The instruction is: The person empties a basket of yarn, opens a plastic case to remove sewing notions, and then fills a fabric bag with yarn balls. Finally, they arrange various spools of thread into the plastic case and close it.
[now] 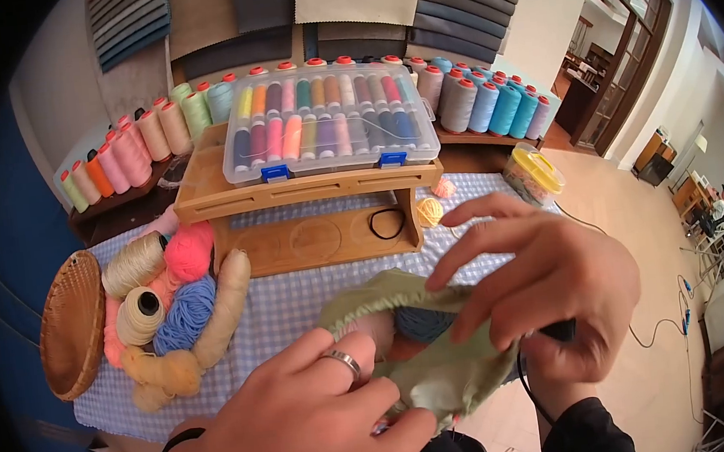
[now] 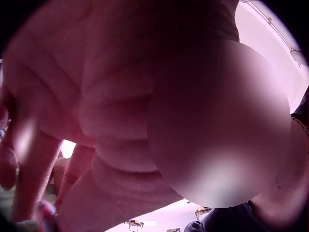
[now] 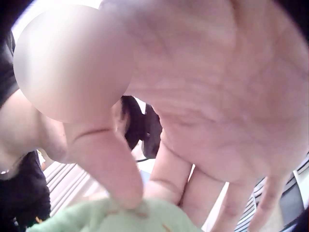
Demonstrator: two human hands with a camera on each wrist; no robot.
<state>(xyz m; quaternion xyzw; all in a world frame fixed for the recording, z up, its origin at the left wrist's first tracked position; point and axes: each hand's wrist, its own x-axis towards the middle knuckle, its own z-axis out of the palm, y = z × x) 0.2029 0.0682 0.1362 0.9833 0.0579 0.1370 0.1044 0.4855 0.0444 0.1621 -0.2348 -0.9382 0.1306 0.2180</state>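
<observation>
A light green cloth pouch [image 1: 457, 381] with a gathered rim is held up between both hands in the head view. Dark blue yarn [image 1: 422, 322] shows through its opening. My left hand [image 1: 301, 412], with a ring on one finger, grips the pouch's near left side. On the opposite side my right hand [image 1: 557, 286] pinches the rim between thumb and fingers. The right wrist view has the thumb pressed on the green cloth [image 3: 120, 220]. Mostly palm fills the left wrist view, where the left hand's grip is largely hidden.
A clear case of thread spools [image 1: 328, 134] sits on a wooden stand [image 1: 308, 194]. Yarn skeins [image 1: 185, 315] and a wicker basket [image 1: 74, 329] lie left on the checked tablecloth [image 1: 284, 319]. A yellow-lidded tub [image 1: 534, 174] stands right. Thread cones [image 1: 459, 105] line the back.
</observation>
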